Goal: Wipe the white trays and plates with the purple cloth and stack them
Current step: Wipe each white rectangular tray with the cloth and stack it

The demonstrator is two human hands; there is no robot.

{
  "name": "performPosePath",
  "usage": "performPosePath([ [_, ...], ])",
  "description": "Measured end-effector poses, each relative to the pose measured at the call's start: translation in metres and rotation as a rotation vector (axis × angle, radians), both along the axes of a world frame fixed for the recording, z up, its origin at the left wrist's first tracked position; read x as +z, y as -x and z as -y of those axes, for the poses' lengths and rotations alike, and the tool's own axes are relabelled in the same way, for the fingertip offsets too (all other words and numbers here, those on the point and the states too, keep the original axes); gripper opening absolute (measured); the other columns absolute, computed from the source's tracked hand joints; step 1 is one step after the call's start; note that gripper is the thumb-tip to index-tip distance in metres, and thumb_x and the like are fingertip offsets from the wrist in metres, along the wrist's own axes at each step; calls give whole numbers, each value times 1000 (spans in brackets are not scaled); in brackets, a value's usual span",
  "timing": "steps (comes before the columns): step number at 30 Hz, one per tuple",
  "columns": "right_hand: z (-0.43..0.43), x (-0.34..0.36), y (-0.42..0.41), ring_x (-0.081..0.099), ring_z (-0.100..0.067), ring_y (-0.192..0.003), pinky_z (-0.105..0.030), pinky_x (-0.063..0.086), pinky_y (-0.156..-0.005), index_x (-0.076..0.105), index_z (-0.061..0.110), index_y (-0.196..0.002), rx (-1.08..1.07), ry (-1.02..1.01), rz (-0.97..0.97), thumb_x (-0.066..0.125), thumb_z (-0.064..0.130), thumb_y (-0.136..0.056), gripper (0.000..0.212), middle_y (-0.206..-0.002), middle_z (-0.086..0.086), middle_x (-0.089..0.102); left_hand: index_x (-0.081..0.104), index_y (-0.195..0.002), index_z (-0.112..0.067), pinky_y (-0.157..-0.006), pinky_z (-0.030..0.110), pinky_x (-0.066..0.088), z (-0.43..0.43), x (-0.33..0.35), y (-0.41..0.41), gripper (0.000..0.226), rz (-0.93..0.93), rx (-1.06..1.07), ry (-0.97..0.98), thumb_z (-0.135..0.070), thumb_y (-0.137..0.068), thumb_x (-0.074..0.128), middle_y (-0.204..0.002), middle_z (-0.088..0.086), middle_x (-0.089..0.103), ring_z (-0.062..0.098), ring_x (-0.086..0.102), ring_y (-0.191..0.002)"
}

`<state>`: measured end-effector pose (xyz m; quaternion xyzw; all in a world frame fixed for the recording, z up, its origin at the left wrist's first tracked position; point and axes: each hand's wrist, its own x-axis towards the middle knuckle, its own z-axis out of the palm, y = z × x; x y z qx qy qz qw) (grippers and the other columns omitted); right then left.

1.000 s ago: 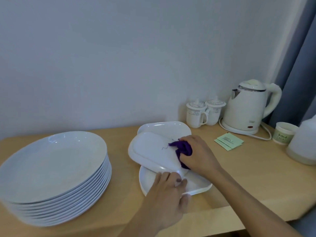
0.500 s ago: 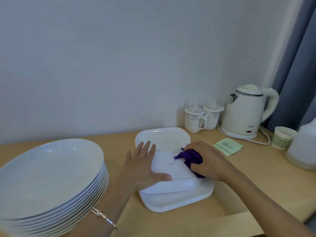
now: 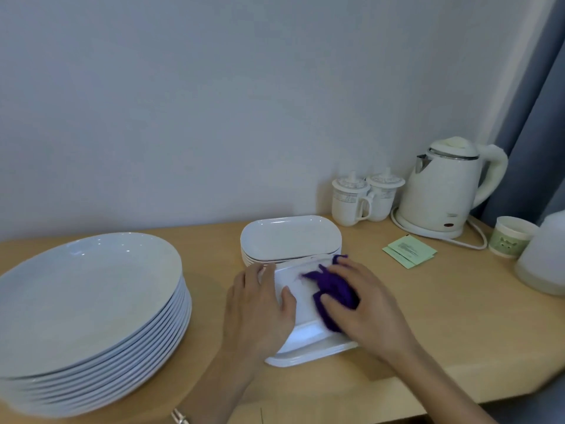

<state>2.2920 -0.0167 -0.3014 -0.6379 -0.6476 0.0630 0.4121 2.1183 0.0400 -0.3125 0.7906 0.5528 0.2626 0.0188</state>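
Print on the green sachets (image 3: 409, 250) is unreadably blurred.

Right hand (image 3: 367, 304) grips bunched purple cloth (image 3: 333, 289), pressing it on the top tray (image 3: 301, 310) of a low pile mid-table (image 3: 443, 316), toward the front edge. Left hand (image 3: 260, 310) lies flat on that tray's left rim, thumb inside it. Second tray stack (image 3: 290, 237) just behind, toward the back edge. Plate stack (image 3: 88, 289) at the left end. Kettle (image 3: 443, 191) and lidded cups (image 3: 348, 197) back right.
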Motion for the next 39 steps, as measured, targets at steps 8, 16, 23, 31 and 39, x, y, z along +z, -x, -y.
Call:
performPosePath([
  [8,-9,9,-20,46,-4,-121,-8,29,-92,61,26,-122,-81,61,-11,69,27,-79,43,-119,21,51,54,-129,-9,-95,38,42,4,-7,-1,71,50,-2,44,-46,-77,23,-127,9,54,30,49,-116],
  [16,-12,-6,-12,38,0,-123,-5,21,-99,61,24,-121,39,-9,89,69,34,-77,45,-124,19,46,43,-137,-12,-102,28,31,1,-11,-1,81,53,-54,45,-54,-75,11,-136,5,44,23,37,-124],
  [23,9,-15,4,35,-3,-122,-5,20,-96,52,29,-130,35,-22,174,61,49,-76,58,-129,14,43,34,-142,-11,-107,25,26,-6,-13,2,84,-11,-143,52,-55,-78,4,-143,5,38,21,34,-130],
  [31,-5,5,-1,42,-11,-120,-17,31,-95,54,29,-124,-46,65,72,67,33,-78,48,-127,11,49,33,-145,-11,-107,21,22,-2,-12,10,86,-23,-187,73,-57,-77,6,-146,1,36,18,34,-133],
  [39,-36,26,17,53,-14,-108,-24,40,-89,64,19,-111,51,180,57,69,28,-76,37,-114,2,61,25,-148,-17,-109,20,18,6,-13,23,94,-10,-81,141,-62,-69,0,-151,-3,29,12,24,-137],
])
